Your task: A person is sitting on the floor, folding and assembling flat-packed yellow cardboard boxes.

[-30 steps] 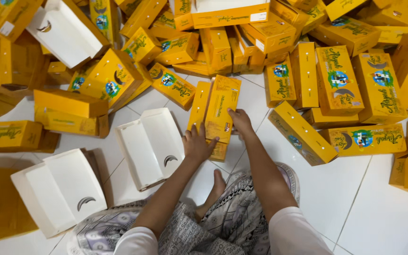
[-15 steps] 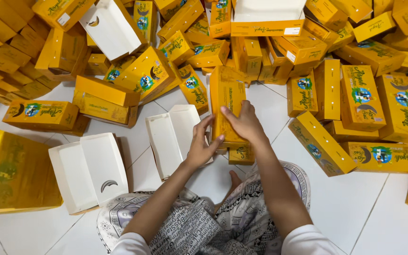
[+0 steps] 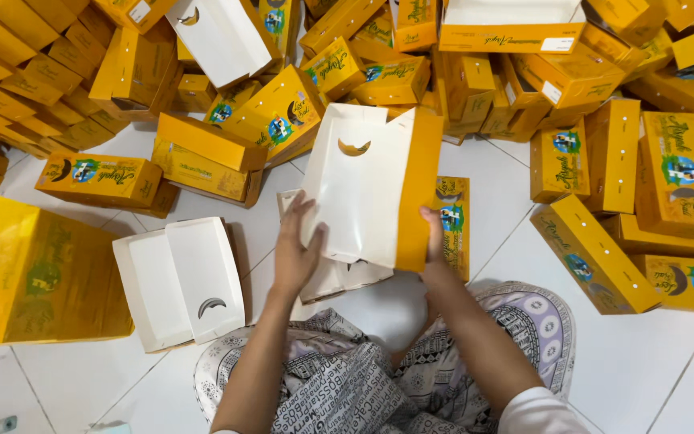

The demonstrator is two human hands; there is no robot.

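**Both hands on a half-opened carton, white side up**

From my feed, the left hand (image 3: 295,253) lies flat against the white inner face of the open carton (image 3: 367,189), fingers spread and pressing on its lower left edge. The right hand (image 3: 435,249) pinches the carton's yellow side panel near the bottom corner, thumb on the outer face; I cannot see where the other fingers sit behind it. The carton is held up off the tiled floor (image 3: 652,362), just above the person's lap, tilted so its inside faces the camera. I judge that one hand braces the broad panel while the other grips the fold so the thin card keeps its shape rather than flopping shut.

Directly beneath it another flattened white carton (image 3: 339,277) lies on the floor, partly hidden by the held one. To the left a second flat blank (image 3: 182,281) lies white side up (its crescent cut-out shows dark), just beside the person's patterned trousers (image 3: 347,386). A closed yellow box (image 3: 455,225) lies just behind the right hand. A heap of yellow boxes (image 3: 524,72) rings the far side, within reach, and a large yellow box (image 3: 34,273) stands at the left edge.
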